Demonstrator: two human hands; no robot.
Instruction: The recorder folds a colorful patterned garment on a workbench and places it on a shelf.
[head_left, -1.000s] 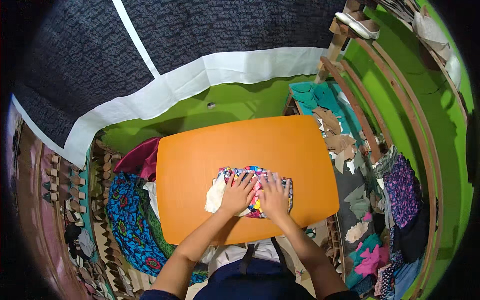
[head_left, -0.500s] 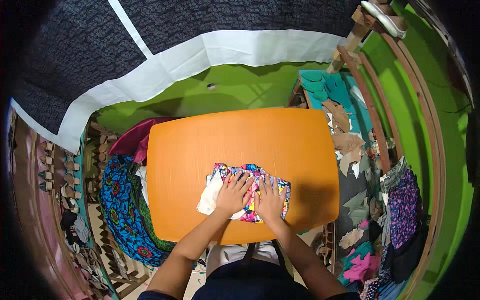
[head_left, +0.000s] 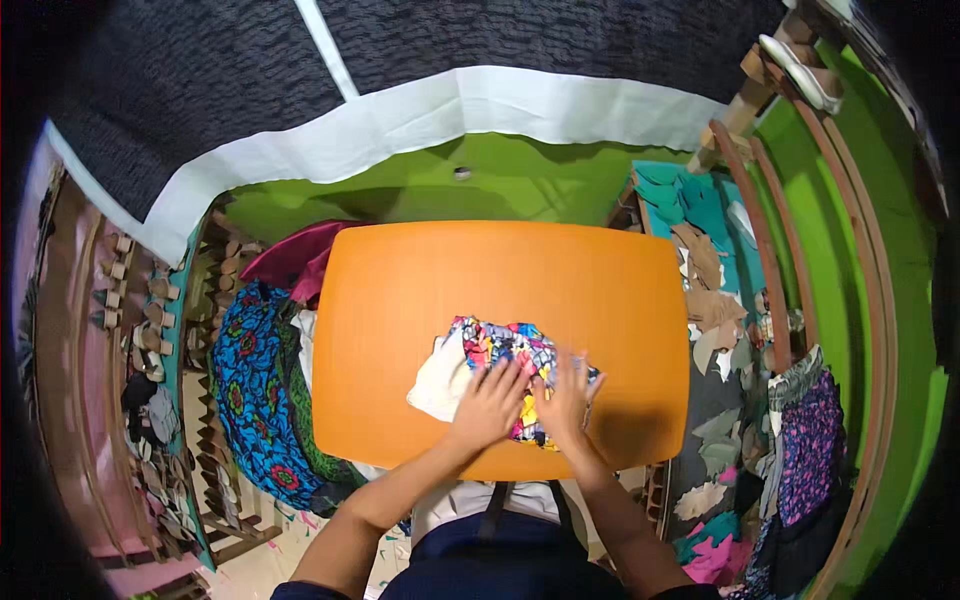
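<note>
A folded multicoloured patterned cloth (head_left: 497,347) with a white part at its left lies on the near half of the orange table (head_left: 420,300). My left hand (head_left: 489,405) lies flat on the cloth's near side, fingers spread. Beside it, my right hand (head_left: 566,396) presses flat on the cloth's right part, fingers also spread. Neither hand grips anything.
A blue patterned fabric pile (head_left: 252,390) and a maroon cloth (head_left: 295,260) lie left of the table. Teal and brown cloth pieces (head_left: 700,250) and hanging purple garments (head_left: 805,450) are at the right. A green wall (head_left: 500,180) stands beyond the table.
The view has shifted a little. Both hands stay flat on the cloth, having slid slightly toward its near right part.
</note>
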